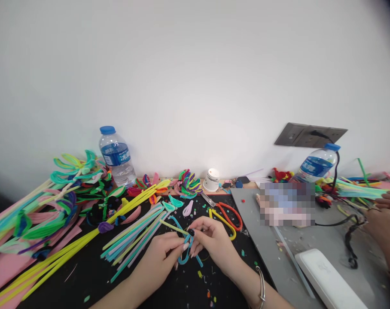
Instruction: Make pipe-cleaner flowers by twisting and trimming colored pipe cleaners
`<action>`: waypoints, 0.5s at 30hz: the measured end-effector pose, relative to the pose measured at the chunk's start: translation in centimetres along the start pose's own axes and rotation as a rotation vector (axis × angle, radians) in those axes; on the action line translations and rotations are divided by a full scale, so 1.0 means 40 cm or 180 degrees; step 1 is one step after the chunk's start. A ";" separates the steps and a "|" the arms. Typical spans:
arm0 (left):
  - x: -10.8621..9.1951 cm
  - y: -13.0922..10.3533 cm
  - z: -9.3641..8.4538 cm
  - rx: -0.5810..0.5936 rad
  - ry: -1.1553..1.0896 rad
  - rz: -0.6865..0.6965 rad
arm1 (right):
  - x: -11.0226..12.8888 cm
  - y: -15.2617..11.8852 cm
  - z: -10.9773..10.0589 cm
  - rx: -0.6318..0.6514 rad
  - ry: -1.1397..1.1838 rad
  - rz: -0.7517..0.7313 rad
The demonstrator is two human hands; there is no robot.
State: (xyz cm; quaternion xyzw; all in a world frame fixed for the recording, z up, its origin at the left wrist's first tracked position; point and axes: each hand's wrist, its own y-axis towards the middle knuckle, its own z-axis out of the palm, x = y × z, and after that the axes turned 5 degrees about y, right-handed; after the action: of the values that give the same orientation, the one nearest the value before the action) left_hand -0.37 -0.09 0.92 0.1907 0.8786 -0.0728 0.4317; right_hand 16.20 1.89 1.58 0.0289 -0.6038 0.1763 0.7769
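Fingers [178, 253] of left hand [163, 252] and right hand [214, 241] pinch the bent blue pipe cleaner [183, 261], probably so it keeps its curve.

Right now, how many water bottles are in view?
2: the left bottle stands near the wall, left of both hands; the right bottle is below the socket panel. Others may be hidden.
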 end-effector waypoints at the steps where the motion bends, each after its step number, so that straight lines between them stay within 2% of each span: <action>1: -0.001 0.001 0.000 -0.0008 0.0020 0.0009 | -0.001 0.000 0.000 -0.0006 0.0001 0.0015; 5: -0.001 0.001 0.001 -0.0059 -0.0352 -0.0055 | -0.004 0.003 -0.006 -0.0126 0.0084 0.0015; 8: 0.005 0.000 0.005 -0.0278 -0.0630 -0.0151 | -0.007 0.003 -0.013 -0.0275 0.0307 -0.0046; 12: 0.019 0.000 0.007 -0.0535 -0.0366 -0.0137 | -0.009 0.001 -0.016 -0.0277 0.0562 -0.0080; 15: 0.030 0.002 0.002 -0.0638 -0.0124 0.0043 | -0.013 0.004 -0.015 -0.0294 0.0524 -0.0125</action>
State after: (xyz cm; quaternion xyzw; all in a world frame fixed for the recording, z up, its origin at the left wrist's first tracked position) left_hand -0.94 0.28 -0.05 0.1510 0.8716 0.0147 0.4661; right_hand 16.60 2.04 0.89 -0.0097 -0.5447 0.1347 0.8277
